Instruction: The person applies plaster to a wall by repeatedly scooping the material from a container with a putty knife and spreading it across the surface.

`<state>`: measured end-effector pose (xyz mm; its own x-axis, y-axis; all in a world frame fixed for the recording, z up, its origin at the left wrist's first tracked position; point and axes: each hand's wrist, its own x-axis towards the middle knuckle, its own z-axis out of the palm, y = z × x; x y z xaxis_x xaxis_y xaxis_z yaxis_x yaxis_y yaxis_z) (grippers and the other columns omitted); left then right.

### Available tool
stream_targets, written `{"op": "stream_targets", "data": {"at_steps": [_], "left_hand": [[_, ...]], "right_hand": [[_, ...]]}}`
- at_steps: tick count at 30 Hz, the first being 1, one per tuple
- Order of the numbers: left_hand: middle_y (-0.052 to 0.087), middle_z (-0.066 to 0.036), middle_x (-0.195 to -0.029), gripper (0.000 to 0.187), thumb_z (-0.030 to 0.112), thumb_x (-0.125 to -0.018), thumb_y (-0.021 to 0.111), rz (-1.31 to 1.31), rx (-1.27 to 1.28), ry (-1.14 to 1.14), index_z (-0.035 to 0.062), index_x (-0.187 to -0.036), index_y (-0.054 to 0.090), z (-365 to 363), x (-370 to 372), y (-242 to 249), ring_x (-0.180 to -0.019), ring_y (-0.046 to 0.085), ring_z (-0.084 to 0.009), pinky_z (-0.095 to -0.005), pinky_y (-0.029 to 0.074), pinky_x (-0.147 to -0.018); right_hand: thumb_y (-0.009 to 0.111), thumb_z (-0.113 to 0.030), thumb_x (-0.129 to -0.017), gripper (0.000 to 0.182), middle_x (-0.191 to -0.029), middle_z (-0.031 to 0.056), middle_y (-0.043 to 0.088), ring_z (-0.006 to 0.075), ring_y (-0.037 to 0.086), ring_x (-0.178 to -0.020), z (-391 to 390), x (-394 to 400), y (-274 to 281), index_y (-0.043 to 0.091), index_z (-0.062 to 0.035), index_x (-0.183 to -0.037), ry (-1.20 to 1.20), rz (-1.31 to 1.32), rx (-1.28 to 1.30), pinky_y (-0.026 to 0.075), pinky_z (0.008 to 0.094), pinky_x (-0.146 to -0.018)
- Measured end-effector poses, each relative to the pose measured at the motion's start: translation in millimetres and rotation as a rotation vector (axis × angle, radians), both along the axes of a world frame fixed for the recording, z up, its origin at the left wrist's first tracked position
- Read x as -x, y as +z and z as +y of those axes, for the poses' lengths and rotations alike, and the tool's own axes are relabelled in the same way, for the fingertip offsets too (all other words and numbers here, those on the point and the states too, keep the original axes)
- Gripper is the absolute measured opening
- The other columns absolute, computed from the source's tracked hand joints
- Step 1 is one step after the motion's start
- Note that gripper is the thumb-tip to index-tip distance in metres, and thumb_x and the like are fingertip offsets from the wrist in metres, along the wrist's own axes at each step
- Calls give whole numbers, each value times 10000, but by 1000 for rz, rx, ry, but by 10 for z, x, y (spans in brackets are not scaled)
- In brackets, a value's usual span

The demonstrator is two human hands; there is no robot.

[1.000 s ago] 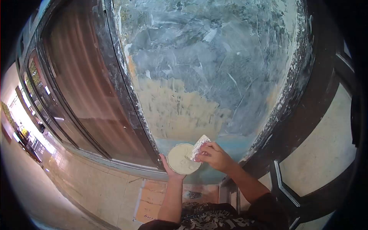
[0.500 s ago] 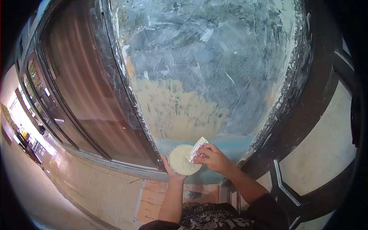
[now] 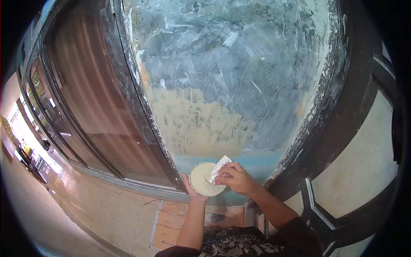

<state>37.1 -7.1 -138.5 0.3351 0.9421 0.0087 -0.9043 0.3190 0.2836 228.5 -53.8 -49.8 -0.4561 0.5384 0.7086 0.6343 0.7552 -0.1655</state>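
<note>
My left hand is wrapped round the side and underside of a round tub and holds it in front of the wall's lower part. Cream-coloured putty fills much of the tub. In my right hand, the fingers are closed on a flat putty spreader thickly coated with pale putty. The spreader is tilted over the tub's right side, its lower end at the putty. My fingers and the putty hide most of its shape. Beyond the hands stands a wall, patchy grey and blue.
A beige putty patch covers the wall's lower left. Dark putty-spattered frames edge both sides, with a curtained glass panel at left. A panelled door stands at right. Marked cardboard lies on the tiled floor.
The spreader has shifted slightly down and left over the tub, and my right hand has turned a little with it. The tub has hardly moved.
</note>
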Motion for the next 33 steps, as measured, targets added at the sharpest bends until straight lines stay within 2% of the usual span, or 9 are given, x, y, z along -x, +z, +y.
{"op": "stream_targets", "data": {"at_steps": [14,16,18,19,21,24,28,30,33], "left_hand": [[565,-195,-1462,978,842,-916,387,48,98,-2,35,-1448,535,25,13,-57,-1296,568,-394,-532,459,-1101],[554,-192,-1472,995,861,-896,393,35,50,-23,48,-1452,532,27,9,-72,-1309,552,-414,-608,453,-1088],[534,-182,-1489,991,878,-870,411,6,83,-66,86,-1454,537,18,28,-80,-1318,529,-453,-754,422,-1030],[534,-182,-1489,991,878,-870,411,6,85,-64,86,-1454,537,33,43,-125,-1318,529,-453,-754,422,-1030],[504,-173,-1514,985,891,-848,426,-35,167,-71,127,-1460,537,60,86,-229,-1323,508,-489,-866,370,-957],[486,-167,-1530,989,893,-839,438,-86,177,-73,136,-1468,529,35,137,-197,-1325,498,-504,-892,343,-951],[472,-167,-1542,993,896,-838,436,-27,92,-86,141,-1478,518,-33,151,-101,-1341,482,-508,-895,330,-960],[495,-167,-1526,970,889,-864,398,-24,94,-79,138,-1464,531,-48,147,-79,-1342,503,-462,-791,402,-1014],[495,-167,-1527,976,890,-862,398,-39,66,-80,135,-1467,529,3,144,-199,-1343,503,-458,-790,399,-1019]], "right_hand": [[758,-7,-728,335,-1095,36,680,288,591,-1055,-32,-70,-60,780,-121,-1042,-80,70,-26,524,377,-921],[741,7,-751,289,-1079,56,691,296,611,-1015,-42,-132,1,777,-97,-1018,-114,177,27,521,391,-907],[729,11,-771,246,-1047,71,698,300,619,-991,-50,-290,170,774,-92,-990,-166,189,6,521,394,-891],[717,15,-791,206,-1016,87,706,305,627,-967,-37,-403,239,772,-86,-962,-215,200,-16,521,396,-875],[690,22,-837,141,-967,111,710,317,627,-946,34,-731,194,753,-63,-930,-309,287,-50,516,400,-842],[679,-3,-882,96,-930,122,713,328,625,-934,-18,-988,302,733,-36,-954,-499,373,54,514,405,-820],[681,-35,-916,79,-936,130,712,334,624,-926,-4,-1086,180,715,-18,-985,-601,420,152,514,415,-808],[687,-83,-934,84,-940,134,712,342,625,-922,33,-1086,70,710,-20,-984,-637,391,155,519,424,-798],[700,-88,-914,104,-940,154,703,350,629,-935,115,-1066,-52,725,-12,-981,-612,382,164,514,420,-810]]}}
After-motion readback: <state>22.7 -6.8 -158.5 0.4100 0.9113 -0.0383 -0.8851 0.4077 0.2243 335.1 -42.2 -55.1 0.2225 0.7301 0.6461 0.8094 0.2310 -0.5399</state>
